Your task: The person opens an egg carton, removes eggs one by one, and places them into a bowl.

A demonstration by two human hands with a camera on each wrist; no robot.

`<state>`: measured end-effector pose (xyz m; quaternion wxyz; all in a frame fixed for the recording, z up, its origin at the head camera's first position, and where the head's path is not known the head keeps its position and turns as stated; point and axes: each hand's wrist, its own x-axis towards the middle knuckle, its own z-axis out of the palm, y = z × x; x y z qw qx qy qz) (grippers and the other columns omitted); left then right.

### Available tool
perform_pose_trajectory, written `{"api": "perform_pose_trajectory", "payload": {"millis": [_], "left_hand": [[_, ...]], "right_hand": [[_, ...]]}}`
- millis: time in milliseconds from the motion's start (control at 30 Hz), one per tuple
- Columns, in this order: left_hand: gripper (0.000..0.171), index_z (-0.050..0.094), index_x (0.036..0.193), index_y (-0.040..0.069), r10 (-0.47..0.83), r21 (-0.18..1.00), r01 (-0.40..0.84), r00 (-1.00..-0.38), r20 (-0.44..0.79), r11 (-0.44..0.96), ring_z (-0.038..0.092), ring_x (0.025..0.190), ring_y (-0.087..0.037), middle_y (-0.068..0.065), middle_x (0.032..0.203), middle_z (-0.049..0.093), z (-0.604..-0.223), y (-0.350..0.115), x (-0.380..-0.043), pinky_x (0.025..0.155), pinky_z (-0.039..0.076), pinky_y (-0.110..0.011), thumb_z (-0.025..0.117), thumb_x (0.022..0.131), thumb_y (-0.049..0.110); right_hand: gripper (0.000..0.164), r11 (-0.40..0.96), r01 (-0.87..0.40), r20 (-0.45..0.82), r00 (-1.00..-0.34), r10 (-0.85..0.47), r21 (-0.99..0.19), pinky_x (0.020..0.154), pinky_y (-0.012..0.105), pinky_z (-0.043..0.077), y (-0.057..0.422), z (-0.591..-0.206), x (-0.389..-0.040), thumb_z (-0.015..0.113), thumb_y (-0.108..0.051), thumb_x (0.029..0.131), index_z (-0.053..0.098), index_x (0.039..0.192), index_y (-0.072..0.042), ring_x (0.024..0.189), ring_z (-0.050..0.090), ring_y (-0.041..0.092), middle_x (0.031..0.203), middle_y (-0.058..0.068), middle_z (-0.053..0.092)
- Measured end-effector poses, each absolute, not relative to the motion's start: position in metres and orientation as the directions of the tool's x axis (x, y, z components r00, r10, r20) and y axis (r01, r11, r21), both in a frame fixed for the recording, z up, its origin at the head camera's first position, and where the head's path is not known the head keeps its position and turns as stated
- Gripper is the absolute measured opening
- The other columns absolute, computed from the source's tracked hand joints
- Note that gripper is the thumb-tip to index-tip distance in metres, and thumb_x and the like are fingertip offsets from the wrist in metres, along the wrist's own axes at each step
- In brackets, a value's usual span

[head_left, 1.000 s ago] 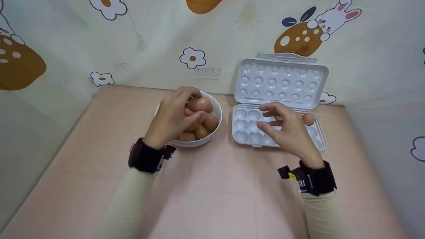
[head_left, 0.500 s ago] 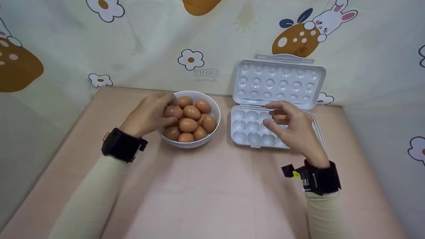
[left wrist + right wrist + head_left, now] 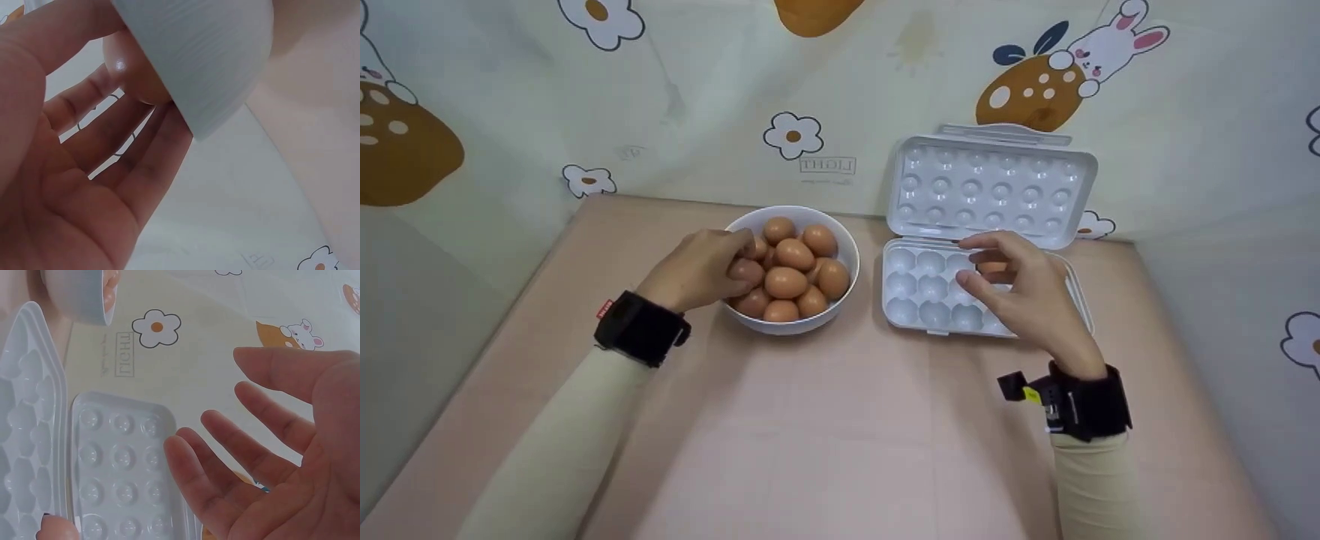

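In the head view a white bowl holds several brown eggs. My left hand reaches over its left rim, thumb and fingers around an egg. The left wrist view shows that egg between the fingers, partly hidden by the bowl wall. My right hand hovers above a white egg box, fingers spread and nothing in them. Behind its fingers a brown egg shows in the box; the right wrist view shows an egg at its lower edge.
The box's dimpled lid stands raised against the patterned cloth backdrop. Bowl and box sit side by side at the back of the pink-covered table. Each wrist wears a black strap with a camera.
My left hand has moved from over the bowl to its left side, baring the eggs there, and has since lowered slightly with an egg between its fingers. The right hand has shifted slightly right.
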<state>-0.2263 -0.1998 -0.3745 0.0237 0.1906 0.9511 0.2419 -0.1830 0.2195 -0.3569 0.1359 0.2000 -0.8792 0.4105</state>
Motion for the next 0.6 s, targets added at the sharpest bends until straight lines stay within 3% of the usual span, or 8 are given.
{"api": "perform_pose_trajectory", "payload": {"millis": [100,300,433,600], "left_hand": [[0.026,0.067,0.109,0.004,0.375,0.465,0.352,-0.926,0.048,0.812,0.058,0.093,-0.03,-0.013,0.1,0.068,-0.375,-0.199,-0.227,0.084,0.05,-0.044,0.082,0.088,0.002],[0.024,0.068,0.109,0.003,0.367,0.471,0.345,-0.929,0.049,0.812,0.059,0.094,-0.03,-0.014,0.1,0.068,-0.374,-0.199,-0.225,0.085,0.051,-0.044,0.08,0.089,0.001],[0.024,0.069,0.112,0.002,0.372,0.475,0.352,-0.927,0.055,0.806,0.059,0.094,-0.03,-0.015,0.103,0.069,-0.372,-0.198,-0.223,0.084,0.051,-0.043,0.077,0.089,-0.001],[0.023,0.07,0.111,0.002,0.398,0.457,0.393,-0.913,0.091,0.797,0.061,0.095,-0.031,-0.016,0.105,0.07,-0.367,-0.195,-0.219,0.082,0.053,-0.043,0.076,0.089,0.0]], "right_hand": [[0.034,0.596,-0.461,0.403,-0.883,-0.239,-0.658,0.087,0.02,0.059,0.22,-0.357,-0.183,0.082,-0.006,0.092,0.073,0.125,-0.01,0.098,0.075,0.01,0.12,0.001,0.075],[0.035,0.621,-0.432,0.375,-0.898,-0.229,-0.655,0.09,0.026,0.061,0.223,-0.355,-0.184,0.081,-0.007,0.093,0.072,0.127,-0.01,0.099,0.075,0.016,0.12,-0.001,0.075],[0.033,0.606,-0.428,0.366,-0.901,-0.231,-0.671,0.091,0.021,0.059,0.228,-0.353,-0.184,0.079,-0.007,0.095,0.071,0.127,-0.009,0.1,0.073,0.015,0.117,0.001,0.073],[0.029,0.589,-0.426,0.388,-0.9,-0.199,-0.687,0.087,0.014,0.056,0.238,-0.351,-0.185,0.08,-0.014,0.097,0.072,0.124,-0.007,0.106,0.074,0.023,0.114,0.003,0.072]]}}
